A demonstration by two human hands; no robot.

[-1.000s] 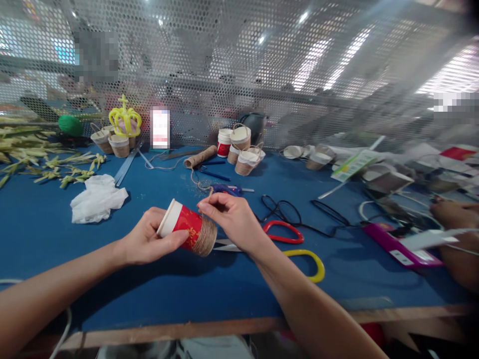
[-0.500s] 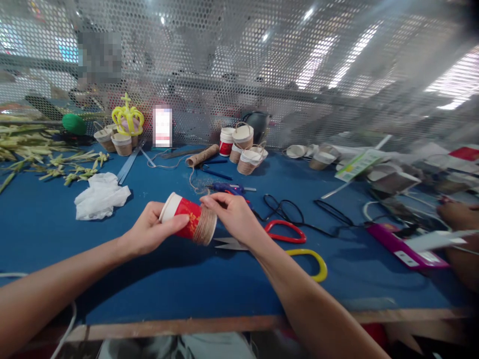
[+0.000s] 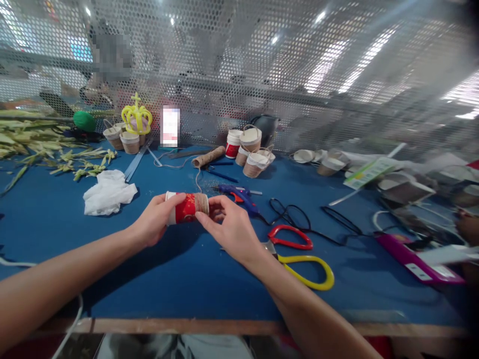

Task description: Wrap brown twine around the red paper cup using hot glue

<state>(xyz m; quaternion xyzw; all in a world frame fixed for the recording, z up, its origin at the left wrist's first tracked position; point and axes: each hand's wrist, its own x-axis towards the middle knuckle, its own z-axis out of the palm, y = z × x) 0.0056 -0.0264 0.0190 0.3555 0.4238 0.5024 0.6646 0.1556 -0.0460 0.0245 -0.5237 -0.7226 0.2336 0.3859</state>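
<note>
A red and white paper cup (image 3: 184, 209) lies on its side in the air over the blue table. My left hand (image 3: 154, 220) is closed round its white rim end, thumb along the red band. Jute twine (image 3: 201, 202) is wound round the base end, and a strand runs back to a twine roll (image 3: 208, 157). My right hand (image 3: 234, 227) grips that base end, its thumb on the lower side and its fingers behind, partly hidden. Below the right wrist lie scissors (image 3: 305, 271) with one red and one yellow handle. A blue glue gun (image 3: 239, 197) rests just beyond.
Twine-wrapped cups (image 3: 254, 164) stand by the perforated metal screen (image 3: 209, 75). A crumpled white cloth (image 3: 109, 193), plant strips (image 3: 86, 162) and a yellow crown (image 3: 136, 119) are left. Black cable (image 3: 290, 214) and a purple power strip (image 3: 419, 259) lie right, near another person's hand (image 3: 467, 227).
The cup has turned from tilted to nearly level. My right hand has moved from pinching near the twine's upper edge to holding the cup's base end. The view has shifted slightly left.
</note>
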